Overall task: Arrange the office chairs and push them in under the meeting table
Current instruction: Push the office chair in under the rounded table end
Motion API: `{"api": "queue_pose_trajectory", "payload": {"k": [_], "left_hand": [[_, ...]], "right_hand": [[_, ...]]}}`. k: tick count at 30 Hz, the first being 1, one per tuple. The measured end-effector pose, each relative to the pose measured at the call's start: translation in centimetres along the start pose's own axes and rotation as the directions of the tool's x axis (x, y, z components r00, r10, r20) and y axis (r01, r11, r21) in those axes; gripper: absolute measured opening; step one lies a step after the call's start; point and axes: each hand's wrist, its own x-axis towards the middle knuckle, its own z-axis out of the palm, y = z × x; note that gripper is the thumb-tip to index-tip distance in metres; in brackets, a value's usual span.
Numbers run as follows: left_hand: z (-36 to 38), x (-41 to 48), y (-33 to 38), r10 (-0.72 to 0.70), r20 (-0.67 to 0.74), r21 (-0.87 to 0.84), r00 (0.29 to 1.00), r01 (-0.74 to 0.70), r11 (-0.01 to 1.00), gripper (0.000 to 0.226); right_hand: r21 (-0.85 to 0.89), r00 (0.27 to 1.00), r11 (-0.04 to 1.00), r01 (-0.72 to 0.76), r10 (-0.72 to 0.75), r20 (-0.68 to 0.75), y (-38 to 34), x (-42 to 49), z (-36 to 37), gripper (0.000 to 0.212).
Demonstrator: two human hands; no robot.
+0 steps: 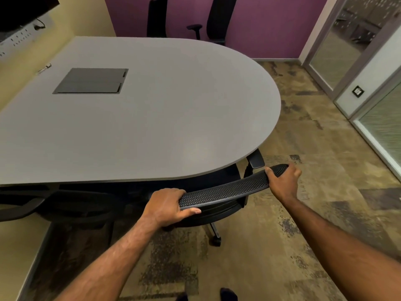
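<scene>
My left hand (pixel 167 206) is wrapped over the left end of the chair (pixel 227 192) back's top edge, fingers curled across the mesh and out of sight behind it, thumb pressed flat along the near side below the rim. My right hand (pixel 282 179) clamps the right end the same way, thumb lying on top of the mesh, fingers folded round the far side. Both grips are closed tight on the backrest, nothing else in either hand.

The chair sits at the near curved edge of the table (pixel 152 118), its seat already under the top and its right armrest (pixel 256 160) just poking out beside the rim. One caster (pixel 215 240) shows on the carpet (pixel 303 213) below. Another chair (pixel 50 205) is tucked under the table to my left, and two more (pixel 221 18) stand at the far side against the purple wall.

A dark cable hatch (pixel 91 81) is set flush in the tabletop. I can read no brand, label or writing anywhere.
</scene>
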Motion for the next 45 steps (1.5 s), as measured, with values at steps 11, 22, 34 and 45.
{"api": "queue_pose_trajectory", "payload": {"k": [11,22,34,45], "left_hand": [[-1.1,0.9,-4.2,0.116,0.013,-0.041,0.993,-0.116,0.992,0.102],[-1.2,1.6,-3.1,0.108,-0.004,-0.012,0.994,-0.108,0.994,0.101],[-0.3,0.0,0.3,-0.002,0.107,-0.063,0.994,0.009,0.998,0.102],[-1.1,-0.2,4.4,-0.115,0.226,-0.041,0.967,0.127,0.991,0.090]], "right_hand": [[0.017,0.999,0.999,0.030,-0.030,-0.028,0.2,-2.6,0.5,0.068],[0.020,1.000,1.000,0.011,-0.011,0.005,-0.1,-0.4,0.0,0.065],[-0.093,0.974,0.974,0.204,-0.193,0.117,3.0,2.8,-1.9,0.064],[-0.024,0.799,0.890,0.456,-0.397,0.452,4.7,6.8,-5.0,0.068]]}}
